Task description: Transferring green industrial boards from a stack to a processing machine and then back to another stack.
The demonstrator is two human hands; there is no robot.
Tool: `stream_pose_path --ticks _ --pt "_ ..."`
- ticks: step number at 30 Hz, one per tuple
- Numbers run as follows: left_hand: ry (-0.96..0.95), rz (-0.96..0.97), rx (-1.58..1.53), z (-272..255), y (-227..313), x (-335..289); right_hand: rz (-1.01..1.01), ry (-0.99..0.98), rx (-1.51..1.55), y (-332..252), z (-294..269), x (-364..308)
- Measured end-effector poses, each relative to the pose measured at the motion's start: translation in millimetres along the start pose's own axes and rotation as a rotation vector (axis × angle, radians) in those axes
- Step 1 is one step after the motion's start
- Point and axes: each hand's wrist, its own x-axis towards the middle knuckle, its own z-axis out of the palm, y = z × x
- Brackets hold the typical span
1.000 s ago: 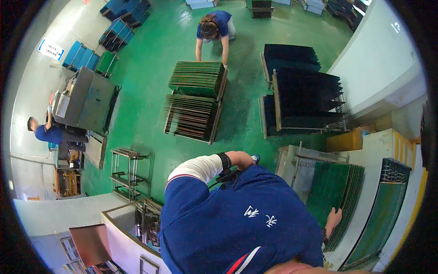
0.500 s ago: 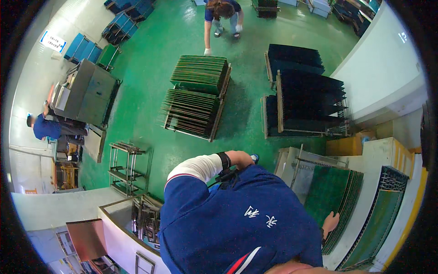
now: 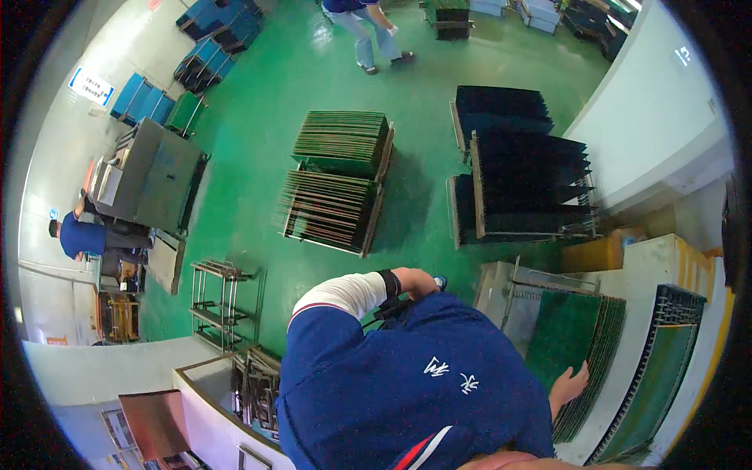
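Observation:
My right hand is at the top edges of a row of upright green panels on my right. Its fingers are stretched out and look apart, and no panel is seen lifted in them. The panels stand close together in a metal rack. My left arm, in a white-trimmed blue sleeve with a black band, bends across my front. Its fingers are not distinguishable, so I cannot tell what that hand holds or touches.
Racks of green panels and dark panels stand ahead on the green floor. An unloaded metal rack is at left. A co-worker is at the far side; another is by a grey machine. A cardboard box lies right.
The far co-worker, bent with a gloved hand by the green panel rack, has straightened and stepped away. My right hand has shifted slightly at the panel edges, its fingers more spread.

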Motion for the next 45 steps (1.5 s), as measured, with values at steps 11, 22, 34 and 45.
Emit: stream_pose_path --ticks 11,22,34,45 --pt "-0.069 0.068 -0.011 -13.7 8.7 13.7 0.123 -0.080 -0.199 -35.5 -0.3 -29.5" --pt "-0.094 0.060 0.048 -9.9 2.8 20.5 0.108 -0.100 -0.185 -45.5 -7.1 -32.2" --pt "-0.115 0.067 0.030 -29.1 27.9 -1.5 0.077 -0.051 -0.104 -50.6 -9.7 -38.3" --pt "-0.078 0.068 0.071 -22.5 25.1 -2.4 0.095 -0.039 0.045 19.0 18.2 -1.8"
